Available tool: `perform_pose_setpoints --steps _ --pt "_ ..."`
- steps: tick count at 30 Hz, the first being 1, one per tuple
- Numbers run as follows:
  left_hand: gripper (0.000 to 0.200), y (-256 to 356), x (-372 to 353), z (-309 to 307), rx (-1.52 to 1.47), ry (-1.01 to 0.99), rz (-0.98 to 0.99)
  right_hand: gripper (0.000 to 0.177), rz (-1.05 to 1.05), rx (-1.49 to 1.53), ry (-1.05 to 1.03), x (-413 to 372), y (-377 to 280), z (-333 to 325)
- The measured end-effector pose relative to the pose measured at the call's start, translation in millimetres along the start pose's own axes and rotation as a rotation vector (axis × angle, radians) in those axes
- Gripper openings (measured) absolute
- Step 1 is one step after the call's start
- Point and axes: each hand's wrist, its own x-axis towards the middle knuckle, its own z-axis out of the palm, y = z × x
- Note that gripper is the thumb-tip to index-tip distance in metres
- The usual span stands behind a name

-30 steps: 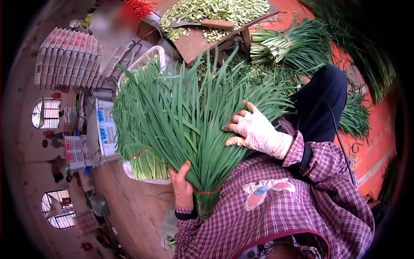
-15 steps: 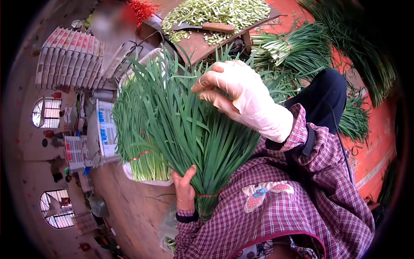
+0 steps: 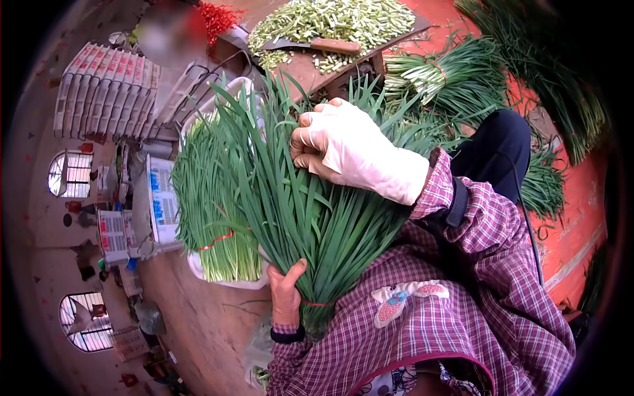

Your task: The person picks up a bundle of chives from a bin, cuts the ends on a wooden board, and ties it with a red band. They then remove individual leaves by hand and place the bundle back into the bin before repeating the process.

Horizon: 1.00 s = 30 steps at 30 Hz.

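Observation:
A large bunch of garlic chives (image 3: 330, 237) leans against the checked smock, its leaves fanned out and a red band round its lower stems. My left hand (image 3: 286, 296) is closed round the bunch just by that band, the thumb showing on top and the other fingers hidden behind. Over the upper leaves, my right hand (image 3: 360, 150), in a pale thin glove with bare fingertips, has its fingers curled in on some leaves. To the left, a white basin (image 3: 246, 284) holds more chives (image 3: 224, 257), tied with a red band.
A board (image 3: 317, 79) at the top carries cut green pieces (image 3: 330, 23) and a knife (image 3: 335, 46). More banded chives (image 3: 456, 72) lie on the red sheet (image 3: 561, 244) at right. Cartons (image 3: 162, 198) and stacked crates (image 3: 109, 92) stand at left.
My right hand has turned and moved slightly left and down, and its fingers have curled in on the leaves. My left hand keeps its hold.

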Motion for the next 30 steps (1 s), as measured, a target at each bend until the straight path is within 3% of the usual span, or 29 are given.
perform_pose_setpoints --steps 3,5,7,9,11,13,14,16,18,21,24,27,30 --pt "0.028 0 2 -1 0.009 -0.006 0.001 0.013 -0.016 -0.083 0.056 1 -4 6" --pt "0.028 -3 3 -5 0.015 -0.010 0.000 0.016 -0.021 -0.164 0.253 4 -3 8" --pt "0.042 -8 5 -14 0.066 -0.069 -0.019 0.016 0.088 -0.103 0.368 11 12 -9" --pt "0.042 -6 4 -11 0.071 -0.064 -0.016 0.017 0.349 0.223 0.381 16 26 -28" --pt "0.042 0 3 -5 0.078 -0.062 -0.013 0.019 0.507 0.524 0.212 19 38 -41" --pt "0.027 3 2 5 0.051 -0.003 0.033 0.020 0.449 0.618 0.186 22 33 -44" --pt "0.027 0 3 1 0.049 -0.008 0.036 0.024 0.483 0.898 0.106 23 27 -46" --pt "0.042 -5 4 -10 0.072 -0.051 -0.041 0.032 0.483 1.058 -0.027 24 28 -42" --pt "0.042 -4 4 -10 0.076 -0.058 -0.028 0.037 0.514 1.146 -0.122 26 20 -40" --pt "0.042 -7 4 -10 0.073 -0.064 -0.021 0.046 0.520 1.198 -0.223 26 17 -40" --pt "0.042 -7 4 -10 0.071 -0.066 -0.030 0.040 0.537 1.162 -0.200 29 11 -33" --pt "0.041 -2 3 -5 0.094 -0.069 -0.028 0.027 0.508 1.153 -0.125 28 12 -19" --pt "0.040 -3 4 -7 0.130 -0.066 -0.022 0.021 0.556 0.889 0.063 22 3 -13"
